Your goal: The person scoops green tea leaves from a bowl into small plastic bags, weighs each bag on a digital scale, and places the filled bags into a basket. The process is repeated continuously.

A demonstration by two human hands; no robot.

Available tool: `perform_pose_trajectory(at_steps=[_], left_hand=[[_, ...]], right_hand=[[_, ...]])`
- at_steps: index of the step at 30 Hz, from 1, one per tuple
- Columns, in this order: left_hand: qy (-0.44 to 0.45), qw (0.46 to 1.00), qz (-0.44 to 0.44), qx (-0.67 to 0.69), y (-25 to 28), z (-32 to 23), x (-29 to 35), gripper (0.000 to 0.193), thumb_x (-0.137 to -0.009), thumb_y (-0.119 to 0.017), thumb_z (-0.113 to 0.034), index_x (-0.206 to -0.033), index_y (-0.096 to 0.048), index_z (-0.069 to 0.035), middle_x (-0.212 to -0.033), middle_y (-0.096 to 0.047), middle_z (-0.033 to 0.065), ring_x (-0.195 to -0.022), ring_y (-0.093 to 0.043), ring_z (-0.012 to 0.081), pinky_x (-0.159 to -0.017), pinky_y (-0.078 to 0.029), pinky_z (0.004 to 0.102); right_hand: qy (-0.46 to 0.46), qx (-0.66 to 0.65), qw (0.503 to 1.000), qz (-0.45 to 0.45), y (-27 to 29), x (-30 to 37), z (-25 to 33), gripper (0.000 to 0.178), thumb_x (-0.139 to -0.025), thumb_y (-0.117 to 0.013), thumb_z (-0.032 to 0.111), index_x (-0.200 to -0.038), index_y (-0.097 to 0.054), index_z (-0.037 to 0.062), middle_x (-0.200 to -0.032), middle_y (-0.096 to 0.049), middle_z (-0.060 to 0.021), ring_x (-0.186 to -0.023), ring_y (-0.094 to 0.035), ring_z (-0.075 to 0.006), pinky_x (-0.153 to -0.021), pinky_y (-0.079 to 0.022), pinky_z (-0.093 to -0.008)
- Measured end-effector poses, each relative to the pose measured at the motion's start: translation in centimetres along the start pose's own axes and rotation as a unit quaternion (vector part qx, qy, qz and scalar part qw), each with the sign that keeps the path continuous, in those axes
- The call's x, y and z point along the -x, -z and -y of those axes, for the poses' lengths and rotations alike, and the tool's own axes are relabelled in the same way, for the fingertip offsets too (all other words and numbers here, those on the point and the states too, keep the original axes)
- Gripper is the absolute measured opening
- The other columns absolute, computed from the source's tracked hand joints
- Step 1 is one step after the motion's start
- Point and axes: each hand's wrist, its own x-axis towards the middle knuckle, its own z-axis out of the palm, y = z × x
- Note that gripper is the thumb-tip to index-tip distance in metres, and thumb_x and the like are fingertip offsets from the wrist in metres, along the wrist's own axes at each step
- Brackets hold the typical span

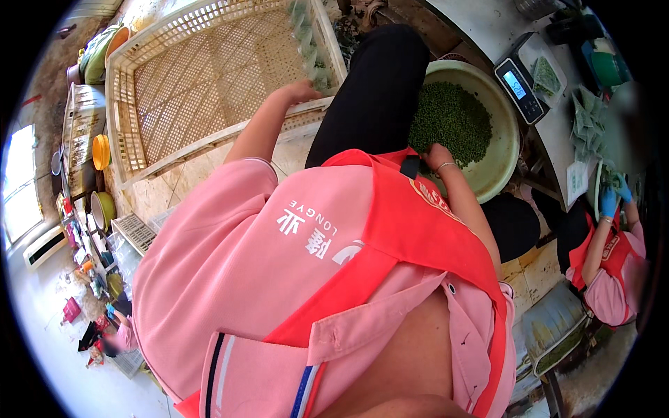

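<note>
My left hand (301, 92) reaches over the near wall of a large off-white plastic crate (221, 145), at its right end. Its curled fingers touch the end of a row of small clear bags (304, 38) with green contents, standing along the crate's right wall. Whether they grip a bag is hidden. To the right, a pale green basin (507, 150) holds a heap of small round green berries (453, 118), which look like green peppercorns. At the heap's near left edge my right hand (437, 155) is closed, with a bracelet at its wrist. What its fingers hold cannot be made out.
A digital scale (519, 87) bearing a filled green bag (546, 75) stands on a white table (481, 24) at the right. More filled bags (589, 122) lie beyond it. A co-worker's blue-gloved hands (613, 197) are at the far right. An orange tub (101, 152) stands left of the crate.
</note>
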Motion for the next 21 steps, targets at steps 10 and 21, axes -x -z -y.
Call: perform_pose_trajectory(at_steps=[10, 21], left_hand=[[-0.031, 0.993, -0.114, -0.016, 2.6, 3.8, -3.2, 0.043, -0.078, -0.057, -0.026, -0.118, -0.06, -0.012, -0.105, -0.066, 0.0143, -0.096, -0.064, 0.0278, -0.082, -0.049, 0.0392], [-0.416, 0.785, -0.458, 0.005, 3.0, -20.1, 4.7, 0.015, -0.084, -0.061, -0.018, -0.098, -0.065, -0.015, -0.087, -0.068, 0.0048, -0.08, -0.065, 0.0238, -0.071, -0.051, 0.0335]], right_hand=[[0.054, -0.117, 0.992, 0.003, -5.8, -4.1, -0.5, 0.02, -0.072, -0.067, 0.017, -0.089, -0.067, 0.0071, -0.089, -0.067, -0.0172, -0.087, -0.065, -0.0316, -0.077, -0.051, -0.0391], [-0.004, -0.68, 0.719, -0.141, 8.5, 8.2, -0.5, 0.005, -0.084, -0.059, 0.001, -0.088, -0.058, 0.0013, -0.079, -0.062, -0.007, -0.068, -0.064, -0.0146, -0.059, -0.055, -0.0256]])
